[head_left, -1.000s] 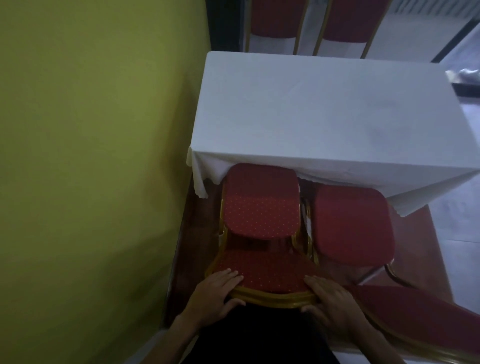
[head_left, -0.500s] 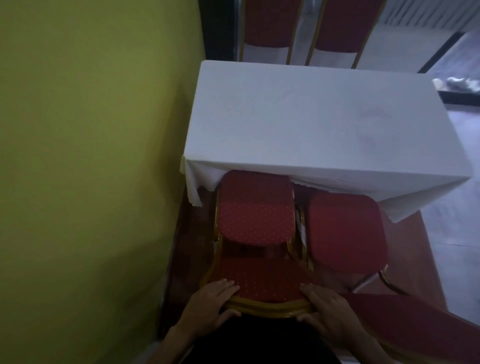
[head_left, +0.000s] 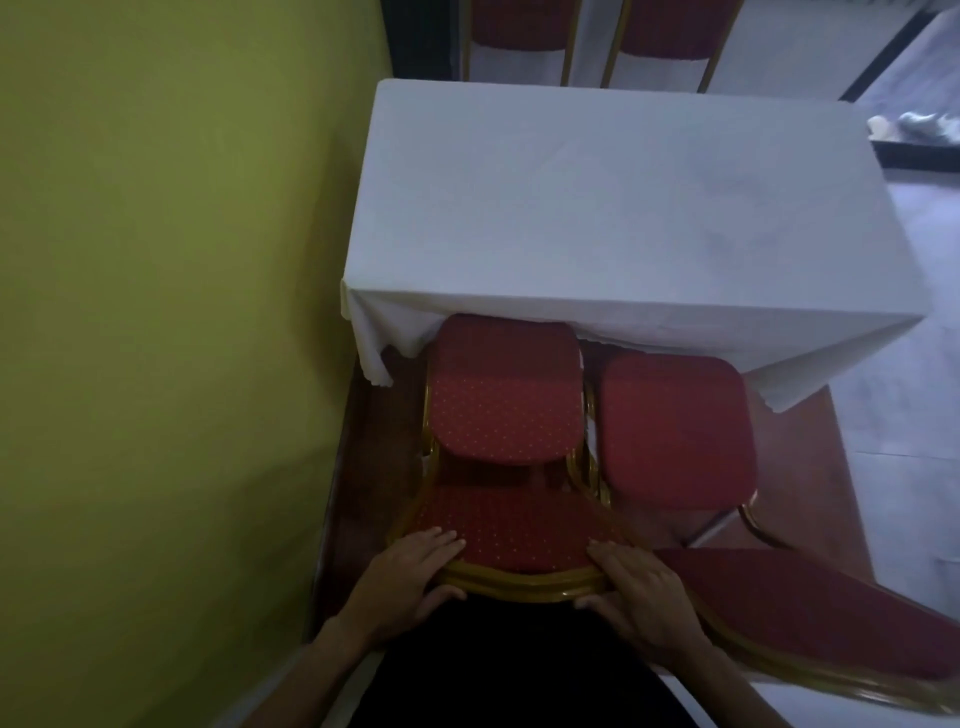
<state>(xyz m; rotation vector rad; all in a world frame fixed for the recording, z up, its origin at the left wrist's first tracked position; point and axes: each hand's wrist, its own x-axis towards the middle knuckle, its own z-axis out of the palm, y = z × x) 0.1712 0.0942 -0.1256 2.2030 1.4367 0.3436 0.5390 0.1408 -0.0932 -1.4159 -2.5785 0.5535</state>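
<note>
A red banquet chair (head_left: 504, 415) with a gold frame stands below me, its seat partly under the white-clothed table (head_left: 613, 208). My left hand (head_left: 410, 577) grips the left end of the chair's gold top rail, fingers over the red backrest and thumb behind the rail. My right hand (head_left: 639, 592) grips the right end of the same rail in the same way.
A second red chair (head_left: 675, 431) stands right beside the first, its backrest (head_left: 810, 618) at my lower right. A yellow-green wall (head_left: 171, 312) closes the left side. Two more red chairs (head_left: 597, 31) stand beyond the table. Pale tiled floor (head_left: 924, 426) lies to the right.
The chair has slid a little further under the table's cloth edge, with both hands still holding its top rail.
</note>
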